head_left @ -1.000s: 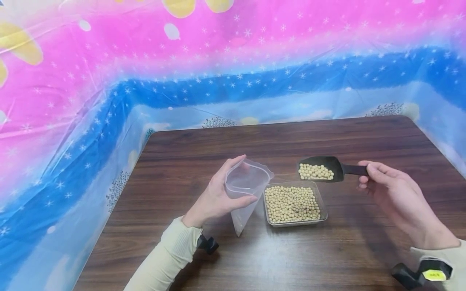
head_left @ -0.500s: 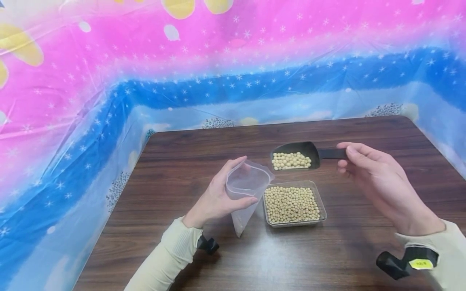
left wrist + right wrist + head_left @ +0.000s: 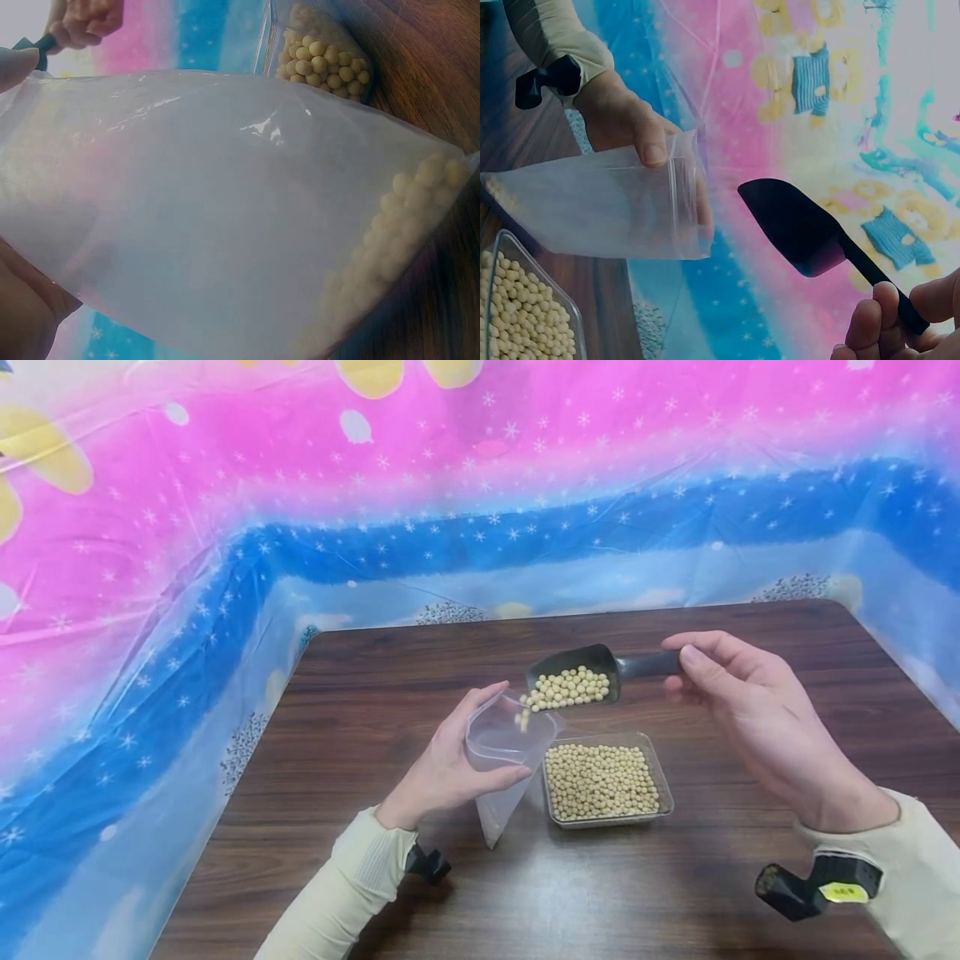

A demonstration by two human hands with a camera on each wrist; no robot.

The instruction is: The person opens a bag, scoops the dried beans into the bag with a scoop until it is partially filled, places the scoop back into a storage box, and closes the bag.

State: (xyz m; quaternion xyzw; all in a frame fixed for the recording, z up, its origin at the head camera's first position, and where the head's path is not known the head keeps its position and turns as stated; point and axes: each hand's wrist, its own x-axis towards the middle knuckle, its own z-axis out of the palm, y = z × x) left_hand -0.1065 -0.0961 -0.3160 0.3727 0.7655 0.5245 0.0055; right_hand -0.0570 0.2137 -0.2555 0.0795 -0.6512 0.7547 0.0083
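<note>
The right hand (image 3: 765,735) pinched a black scoop (image 3: 612,670) by its handle; the blade lay left of the fingertips, spilling beans (image 3: 522,718) into the clear bag (image 3: 510,739) gripped by the left hand (image 3: 438,768). A bean-filled container (image 3: 611,822) sat on the surface (image 3: 420,664) between them.

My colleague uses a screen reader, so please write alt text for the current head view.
A right hand holds a tilted black scoop of pale beans at the mouth of a translucent plastic bag, which the left hand holds open; a few beans drop toward it. Beside the bag, a clear tray of similar beans sits on a dark wooden table.
</note>
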